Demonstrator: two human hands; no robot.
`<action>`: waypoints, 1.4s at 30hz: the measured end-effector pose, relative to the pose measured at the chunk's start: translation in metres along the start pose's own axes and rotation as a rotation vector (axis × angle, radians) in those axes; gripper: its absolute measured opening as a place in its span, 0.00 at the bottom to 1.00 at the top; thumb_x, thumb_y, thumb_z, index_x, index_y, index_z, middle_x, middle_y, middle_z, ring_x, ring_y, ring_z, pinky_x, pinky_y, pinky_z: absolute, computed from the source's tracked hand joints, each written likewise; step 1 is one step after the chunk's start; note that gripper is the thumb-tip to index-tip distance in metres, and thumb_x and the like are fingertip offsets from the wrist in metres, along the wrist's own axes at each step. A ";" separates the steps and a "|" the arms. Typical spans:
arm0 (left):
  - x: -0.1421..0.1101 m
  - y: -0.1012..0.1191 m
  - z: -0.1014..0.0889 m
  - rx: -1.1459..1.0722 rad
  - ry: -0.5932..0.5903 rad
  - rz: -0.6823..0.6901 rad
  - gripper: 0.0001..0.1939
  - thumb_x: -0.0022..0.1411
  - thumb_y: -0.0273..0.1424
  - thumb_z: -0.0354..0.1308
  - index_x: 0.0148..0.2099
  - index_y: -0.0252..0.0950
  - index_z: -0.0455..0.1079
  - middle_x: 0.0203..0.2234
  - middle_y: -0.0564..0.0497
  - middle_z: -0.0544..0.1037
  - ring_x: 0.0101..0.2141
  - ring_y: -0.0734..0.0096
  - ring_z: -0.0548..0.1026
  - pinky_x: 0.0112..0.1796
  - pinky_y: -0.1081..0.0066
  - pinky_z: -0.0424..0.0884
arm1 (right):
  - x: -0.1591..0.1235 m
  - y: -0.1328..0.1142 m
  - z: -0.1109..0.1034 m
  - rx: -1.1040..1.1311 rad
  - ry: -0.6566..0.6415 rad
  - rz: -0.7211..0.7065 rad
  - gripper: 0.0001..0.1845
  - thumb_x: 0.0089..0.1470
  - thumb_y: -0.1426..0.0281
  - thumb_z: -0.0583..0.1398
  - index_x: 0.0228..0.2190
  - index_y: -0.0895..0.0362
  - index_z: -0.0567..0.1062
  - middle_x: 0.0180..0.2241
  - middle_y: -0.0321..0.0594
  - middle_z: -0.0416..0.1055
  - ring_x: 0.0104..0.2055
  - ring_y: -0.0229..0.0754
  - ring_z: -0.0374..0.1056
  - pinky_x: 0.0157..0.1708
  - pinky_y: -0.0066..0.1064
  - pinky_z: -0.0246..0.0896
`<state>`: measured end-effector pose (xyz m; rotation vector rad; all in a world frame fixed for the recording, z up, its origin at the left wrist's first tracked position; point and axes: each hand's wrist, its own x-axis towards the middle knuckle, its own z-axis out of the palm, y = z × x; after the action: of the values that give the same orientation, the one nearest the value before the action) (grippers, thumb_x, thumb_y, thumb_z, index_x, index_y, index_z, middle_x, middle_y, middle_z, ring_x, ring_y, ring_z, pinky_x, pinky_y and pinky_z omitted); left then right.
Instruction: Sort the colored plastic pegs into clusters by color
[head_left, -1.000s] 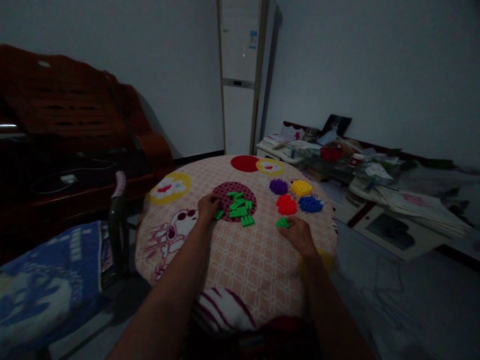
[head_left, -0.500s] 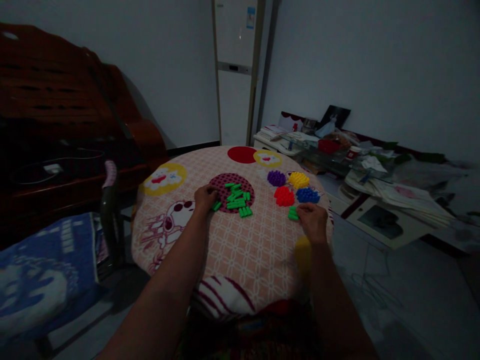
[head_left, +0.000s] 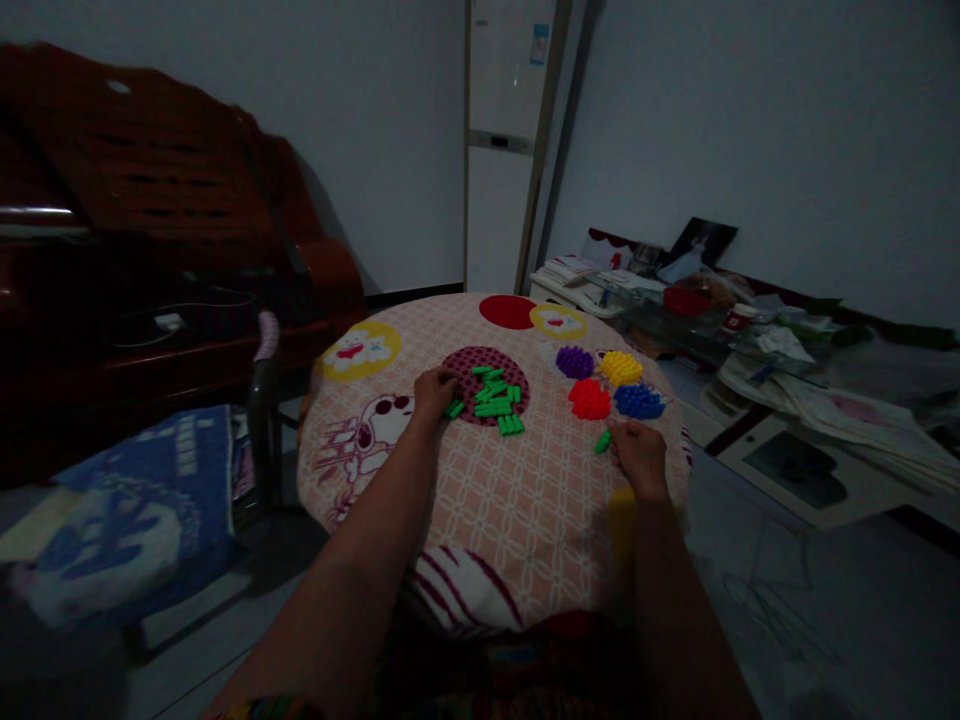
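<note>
My right hand [head_left: 637,455] is closed in a pinch at the right of the table, with a small green plastic piece [head_left: 603,441] at its fingertips. Under the curled fingers of my left hand [head_left: 435,392] more green ridged pieces [head_left: 454,409] show; the fingertips themselves are partly hidden. A loose pile of green pieces [head_left: 493,400] lies just right of that hand, on a dark dotted circle of the cloth. Beyond my right hand sit bumpy clusters: red [head_left: 589,399], blue [head_left: 639,401], yellow [head_left: 621,367] and purple [head_left: 574,362].
A patterned cloth covers the round table [head_left: 517,510]. To the left stand a chair with a blue cloth [head_left: 180,470] and a wooden bench [head_left: 165,190]. A cluttered low cabinet [head_left: 750,330] runs along the right wall. Behind is a tall white unit [head_left: 501,210].
The camera has turned slightly left, so everything sits further right in view. The green at my right fingertips now looks smaller and tilted. My left hand stays beside the green pile.
</note>
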<state>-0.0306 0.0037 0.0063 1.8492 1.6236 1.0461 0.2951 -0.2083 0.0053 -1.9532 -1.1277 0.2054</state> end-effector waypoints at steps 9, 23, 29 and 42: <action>0.010 0.000 0.008 -0.093 -0.042 0.037 0.21 0.57 0.27 0.58 0.53 0.32 0.79 0.47 0.43 0.83 0.46 0.60 0.81 0.49 0.66 0.74 | -0.004 0.001 -0.006 0.009 -0.140 -0.129 0.27 0.39 0.52 0.67 0.38 0.57 0.80 0.22 0.36 0.74 0.25 0.43 0.68 0.28 0.32 0.59; 0.021 0.026 0.021 0.235 -0.140 0.214 0.20 0.56 0.23 0.58 0.49 0.38 0.81 0.46 0.45 0.84 0.49 0.54 0.77 0.53 0.63 0.70 | -0.002 0.024 0.021 -0.107 0.155 -0.111 0.29 0.48 0.47 0.60 0.40 0.57 0.79 0.26 0.43 0.77 0.30 0.49 0.71 0.33 0.37 0.60; 0.010 0.013 -0.002 0.097 -0.216 0.218 0.07 0.52 0.26 0.63 0.34 0.36 0.81 0.27 0.50 0.80 0.35 0.61 0.76 0.38 0.69 0.68 | -0.002 0.025 0.021 -0.078 0.148 -0.110 0.30 0.49 0.45 0.59 0.40 0.58 0.80 0.26 0.44 0.77 0.30 0.49 0.71 0.32 0.36 0.60; -0.004 0.012 -0.004 -0.025 -0.087 0.124 0.16 0.57 0.33 0.61 0.45 0.35 0.82 0.37 0.47 0.84 0.39 0.61 0.79 0.41 0.68 0.72 | -0.006 0.022 0.020 -0.026 0.139 -0.094 0.27 0.50 0.47 0.60 0.39 0.56 0.80 0.27 0.42 0.77 0.30 0.47 0.71 0.33 0.35 0.60</action>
<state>-0.0270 -0.0035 0.0168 1.9722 1.4562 1.0169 0.2951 -0.2065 -0.0245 -1.9010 -1.1326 0.0044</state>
